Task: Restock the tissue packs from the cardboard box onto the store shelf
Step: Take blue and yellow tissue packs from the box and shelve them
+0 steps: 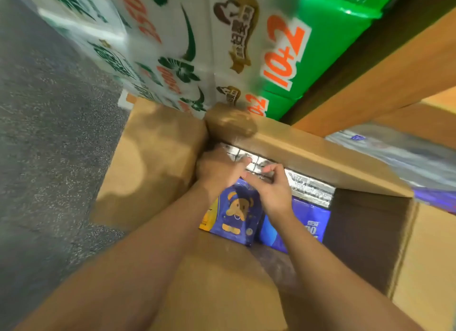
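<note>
An open cardboard box [320, 163] stands on the floor below me with its flaps folded out. Inside, a blue tissue pack [237, 214] printed with a bear stands upright, and another blue tissue pack [303, 222] is right of it. Shiny wrapper ends of more packs [311, 187] line the far wall of the box. My left hand [219, 170] is curled over the far top edge of the bear pack. My right hand [271, 190] pinches the wrapper at the top of the same pack, beside the left hand.
A wooden shelf board [370, 79] runs diagonally at the upper right, with wrapped packs [407, 158] lying below it. Large white and green tissue bundles [197, 47] are stacked behind the box. Grey speckled floor [49, 133] lies to the left.
</note>
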A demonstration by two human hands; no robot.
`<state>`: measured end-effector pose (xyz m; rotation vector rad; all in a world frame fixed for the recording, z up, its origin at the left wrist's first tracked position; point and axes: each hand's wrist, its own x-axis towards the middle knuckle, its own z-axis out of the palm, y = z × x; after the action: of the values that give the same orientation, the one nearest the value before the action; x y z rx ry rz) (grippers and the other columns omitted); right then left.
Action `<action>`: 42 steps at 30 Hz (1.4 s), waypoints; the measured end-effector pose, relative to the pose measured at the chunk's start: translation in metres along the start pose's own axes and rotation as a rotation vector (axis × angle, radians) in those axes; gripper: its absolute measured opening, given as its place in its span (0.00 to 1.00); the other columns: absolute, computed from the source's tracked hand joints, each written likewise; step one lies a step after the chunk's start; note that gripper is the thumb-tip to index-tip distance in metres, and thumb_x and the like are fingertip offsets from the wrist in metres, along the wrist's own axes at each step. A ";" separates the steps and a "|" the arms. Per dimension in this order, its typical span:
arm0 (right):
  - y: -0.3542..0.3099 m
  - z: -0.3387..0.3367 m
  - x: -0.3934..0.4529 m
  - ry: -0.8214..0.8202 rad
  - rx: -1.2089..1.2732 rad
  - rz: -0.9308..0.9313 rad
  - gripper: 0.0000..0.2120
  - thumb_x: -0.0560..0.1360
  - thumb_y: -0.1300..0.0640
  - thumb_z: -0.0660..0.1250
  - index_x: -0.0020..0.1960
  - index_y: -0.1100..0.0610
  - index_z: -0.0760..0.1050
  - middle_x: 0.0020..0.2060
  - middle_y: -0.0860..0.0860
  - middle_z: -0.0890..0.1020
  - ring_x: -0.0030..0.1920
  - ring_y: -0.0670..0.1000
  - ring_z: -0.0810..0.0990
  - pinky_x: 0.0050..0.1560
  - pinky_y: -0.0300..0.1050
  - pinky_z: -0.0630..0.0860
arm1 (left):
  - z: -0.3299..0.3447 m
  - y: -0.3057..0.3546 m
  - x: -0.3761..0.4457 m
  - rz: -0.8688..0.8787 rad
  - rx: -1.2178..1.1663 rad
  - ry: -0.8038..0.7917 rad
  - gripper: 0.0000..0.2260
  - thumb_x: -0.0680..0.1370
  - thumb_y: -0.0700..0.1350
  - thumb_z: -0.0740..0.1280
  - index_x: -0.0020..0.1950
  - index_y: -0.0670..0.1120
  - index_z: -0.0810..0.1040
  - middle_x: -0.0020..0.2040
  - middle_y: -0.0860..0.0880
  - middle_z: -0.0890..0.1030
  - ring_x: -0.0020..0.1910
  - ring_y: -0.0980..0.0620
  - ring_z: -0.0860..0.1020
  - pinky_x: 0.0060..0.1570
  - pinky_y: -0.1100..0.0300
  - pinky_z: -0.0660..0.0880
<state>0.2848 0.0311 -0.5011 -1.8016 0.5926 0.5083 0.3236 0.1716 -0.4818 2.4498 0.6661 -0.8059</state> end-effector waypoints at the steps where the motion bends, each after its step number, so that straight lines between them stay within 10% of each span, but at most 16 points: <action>1: -0.007 -0.004 -0.013 0.017 0.018 -0.034 0.28 0.55 0.36 0.78 0.43 0.48 0.69 0.40 0.41 0.77 0.41 0.49 0.74 0.46 0.50 0.73 | -0.008 0.002 -0.014 -0.011 -0.056 0.037 0.32 0.71 0.71 0.65 0.61 0.46 0.76 0.59 0.44 0.82 0.59 0.42 0.80 0.55 0.55 0.77; 14: -0.057 -0.056 -0.163 -0.072 0.175 -0.164 0.23 0.62 0.54 0.78 0.52 0.56 0.71 0.41 0.36 0.79 0.47 0.37 0.77 0.50 0.29 0.70 | -0.077 -0.018 -0.157 0.000 -0.184 0.241 0.26 0.68 0.71 0.65 0.53 0.52 0.79 0.47 0.53 0.84 0.50 0.46 0.82 0.50 0.51 0.79; 23: -0.021 -0.095 -0.122 0.041 0.128 -0.027 0.20 0.70 0.61 0.77 0.55 0.55 0.71 0.51 0.47 0.80 0.50 0.39 0.79 0.51 0.37 0.73 | -0.071 0.020 -0.159 0.123 0.052 0.280 0.31 0.76 0.61 0.66 0.69 0.38 0.71 0.65 0.39 0.76 0.64 0.39 0.74 0.63 0.50 0.69; 26: -0.010 -0.125 -0.083 0.191 0.146 0.068 0.18 0.73 0.58 0.75 0.58 0.56 0.71 0.48 0.48 0.81 0.42 0.39 0.79 0.39 0.28 0.71 | -0.056 0.076 -0.141 0.304 0.252 0.063 0.21 0.79 0.60 0.62 0.58 0.43 0.77 0.60 0.42 0.80 0.61 0.41 0.76 0.61 0.51 0.69; 33: 0.035 -0.151 0.003 0.190 -0.067 0.231 0.25 0.72 0.47 0.75 0.62 0.56 0.67 0.51 0.52 0.78 0.41 0.50 0.76 0.33 0.36 0.68 | 0.045 0.136 -0.030 0.216 0.478 -0.570 0.20 0.83 0.54 0.57 0.70 0.46 0.75 0.72 0.43 0.73 0.62 0.45 0.75 0.61 0.56 0.71; 42: 0.031 -0.154 0.001 0.187 0.090 0.165 0.22 0.70 0.56 0.77 0.58 0.54 0.69 0.46 0.44 0.80 0.44 0.45 0.81 0.34 0.31 0.72 | 0.053 0.129 -0.025 0.075 -0.017 -0.618 0.14 0.77 0.49 0.70 0.59 0.43 0.79 0.56 0.48 0.80 0.50 0.50 0.78 0.50 0.60 0.74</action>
<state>0.2736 -0.1247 -0.4798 -1.7343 0.8852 0.4187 0.3585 0.0346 -0.4677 2.0219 0.3393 -1.4229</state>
